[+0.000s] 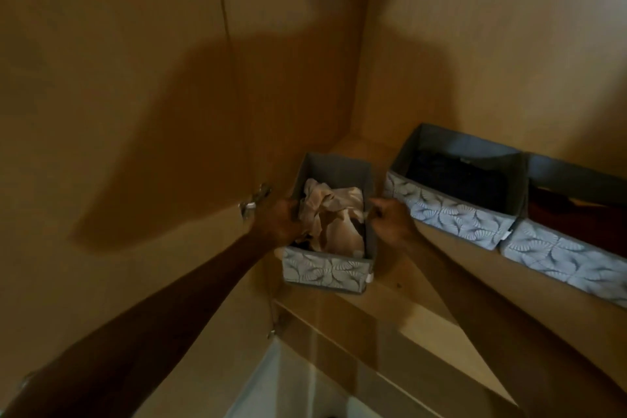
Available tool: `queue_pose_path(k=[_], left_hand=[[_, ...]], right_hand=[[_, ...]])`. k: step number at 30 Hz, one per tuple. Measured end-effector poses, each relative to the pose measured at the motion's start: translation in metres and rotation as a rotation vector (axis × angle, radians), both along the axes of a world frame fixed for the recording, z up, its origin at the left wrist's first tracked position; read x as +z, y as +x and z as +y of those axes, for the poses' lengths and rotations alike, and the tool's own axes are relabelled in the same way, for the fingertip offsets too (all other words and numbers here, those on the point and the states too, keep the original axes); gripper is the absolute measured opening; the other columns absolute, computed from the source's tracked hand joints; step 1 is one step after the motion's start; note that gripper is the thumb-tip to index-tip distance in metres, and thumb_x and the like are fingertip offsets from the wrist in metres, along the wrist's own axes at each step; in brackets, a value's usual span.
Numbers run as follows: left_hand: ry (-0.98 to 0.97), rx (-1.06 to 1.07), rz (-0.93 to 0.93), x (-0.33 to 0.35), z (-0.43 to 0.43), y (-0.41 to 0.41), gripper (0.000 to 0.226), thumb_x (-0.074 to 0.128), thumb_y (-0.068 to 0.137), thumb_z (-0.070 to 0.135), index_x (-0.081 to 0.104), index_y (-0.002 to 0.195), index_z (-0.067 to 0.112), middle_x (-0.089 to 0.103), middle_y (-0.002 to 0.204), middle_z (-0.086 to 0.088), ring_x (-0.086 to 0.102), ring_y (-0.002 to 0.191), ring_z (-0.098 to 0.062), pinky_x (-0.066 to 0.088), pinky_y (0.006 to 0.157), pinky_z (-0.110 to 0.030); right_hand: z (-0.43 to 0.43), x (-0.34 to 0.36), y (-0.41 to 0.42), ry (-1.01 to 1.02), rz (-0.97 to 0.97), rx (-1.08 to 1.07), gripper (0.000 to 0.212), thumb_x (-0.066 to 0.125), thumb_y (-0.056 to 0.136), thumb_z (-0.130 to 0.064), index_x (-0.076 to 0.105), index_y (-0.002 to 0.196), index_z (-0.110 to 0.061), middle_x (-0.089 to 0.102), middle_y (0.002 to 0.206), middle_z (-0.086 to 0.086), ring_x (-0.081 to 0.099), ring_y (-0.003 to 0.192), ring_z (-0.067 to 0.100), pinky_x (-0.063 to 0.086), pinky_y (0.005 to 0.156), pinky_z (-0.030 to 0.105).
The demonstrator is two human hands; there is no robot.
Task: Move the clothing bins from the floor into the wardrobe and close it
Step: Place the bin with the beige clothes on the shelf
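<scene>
With left hand [281,219] curled over one side wall and right hand [390,218] pinching the other, steady small grey leaf-print fabric bin [325,270] — already on wooden wardrobe shelf [393,285]; push straight back, evenly, clear of wider grey neighbouring bin [451,214].

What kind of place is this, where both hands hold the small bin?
Probably the inside of a wardrobe: the small bin, a wider bin and a third bin stand in a row on a shelf between wooden walls, and a door hinge shows at left.

A home: wooden wardrobe [169,78] shelf holding fabric clothing bins [454,210].
</scene>
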State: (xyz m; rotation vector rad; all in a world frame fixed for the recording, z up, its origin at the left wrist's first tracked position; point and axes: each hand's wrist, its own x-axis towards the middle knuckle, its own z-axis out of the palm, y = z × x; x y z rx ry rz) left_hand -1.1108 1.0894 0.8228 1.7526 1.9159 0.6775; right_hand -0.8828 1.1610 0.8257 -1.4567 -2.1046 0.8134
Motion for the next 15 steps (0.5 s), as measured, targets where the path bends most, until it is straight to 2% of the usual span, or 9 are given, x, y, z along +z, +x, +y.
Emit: queue_pose_path(k=[2,3,4,6,7,8,11,13,15], left_hand=[[-0.118,-0.093,-0.048,0.001,0.018,0.002,0.016,0.069,0.084,0.036,0.065,0.097,0.027,0.068,0.102,-0.002,0.063,0.099,-0.022,0.05,0.094,-0.038],[-0.186,-0.162,-0.11,0.002,0.027,0.002,0.021,0.074,0.082,0.035,0.061,0.099,0.034,0.065,0.106,0.005,0.06,0.106,-0.017,0.046,0.099,-0.034],[-0.226,-0.253,-0.161,0.0,0.034,0.001,0.033,0.079,0.078,0.035,0.06,0.105,0.035,0.064,0.111,0.008,0.058,0.11,-0.013,0.044,0.102,-0.031],[-0.212,-0.381,-0.145,-0.006,0.051,-0.005,0.076,0.088,0.065,0.042,0.053,0.131,0.026,0.059,0.129,0.008,0.055,0.12,-0.009,0.045,0.104,-0.03],[-0.18,-0.383,-0.104,-0.01,0.06,-0.009,0.091,0.089,0.06,0.045,0.046,0.138,0.027,0.055,0.136,0.008,0.053,0.124,-0.009,0.046,0.104,-0.03],[-0.142,-0.353,-0.056,-0.013,0.067,-0.012,0.095,0.09,0.059,0.044,0.043,0.14,0.027,0.054,0.138,0.007,0.052,0.125,-0.01,0.046,0.104,-0.032],[0.02,-0.2,0.081,-0.012,0.081,-0.011,0.077,0.086,0.067,0.032,0.05,0.135,0.023,0.058,0.132,0.0,0.056,0.118,-0.018,0.045,0.096,-0.028],[0.14,-0.03,0.214,-0.013,0.086,-0.004,0.063,0.08,0.074,0.032,0.054,0.131,0.023,0.058,0.128,-0.002,0.057,0.114,-0.024,0.048,0.09,-0.033],[0.21,0.114,0.295,-0.024,0.093,0.001,0.055,0.074,0.08,0.032,0.056,0.131,0.022,0.055,0.134,-0.006,0.054,0.117,-0.03,0.048,0.093,-0.04]], right_hand=[[0.019,0.0,0.001,-0.081,0.02,0.065,0.029,0.067,0.082,-0.015,0.066,0.111,-0.013,0.071,0.101,0.013,0.067,0.096,0.028,0.055,0.085,0.043],[0.031,0.001,0.002,-0.103,0.043,0.09,0.038,0.072,0.079,-0.018,0.064,0.116,-0.016,0.071,0.105,0.008,0.066,0.099,0.025,0.054,0.089,0.044],[0.041,0.0,0.003,-0.118,0.068,0.112,0.044,0.075,0.077,-0.018,0.063,0.12,-0.017,0.07,0.109,0.005,0.065,0.103,0.023,0.053,0.093,0.042],[0.059,0.005,0.005,-0.145,0.082,0.129,0.05,0.078,0.077,-0.018,0.061,0.124,-0.017,0.068,0.112,0.001,0.064,0.107,0.021,0.051,0.094,0.036],[0.066,0.007,0.006,-0.161,0.079,0.125,0.051,0.079,0.076,-0.02,0.061,0.124,-0.018,0.069,0.113,0.001,0.064,0.108,0.02,0.051,0.092,0.034],[0.071,0.007,0.007,-0.174,0.076,0.133,0.053,0.08,0.075,-0.025,0.061,0.124,-0.019,0.068,0.114,0.0,0.063,0.108,0.019,0.051,0.091,0.032],[0.078,0.007,0.008,-0.099,-0.1,0.2,0.065,0.077,0.074,-0.047,0.054,0.129,-0.025,0.061,0.126,-0.002,0.057,0.116,0.018,0.045,0.089,0.029],[0.083,0.007,0.008,0.122,-0.297,0.225,0.079,0.065,0.072,-0.066,0.045,0.135,-0.024,0.053,0.135,0.001,0.051,0.122,0.023,0.046,0.093,0.036],[0.087,0.01,0.005,0.294,-0.388,0.213,0.086,0.06,0.07,-0.074,0.044,0.135,-0.02,0.053,0.136,0.004,0.05,0.123,0.027,0.045,0.095,0.041]])
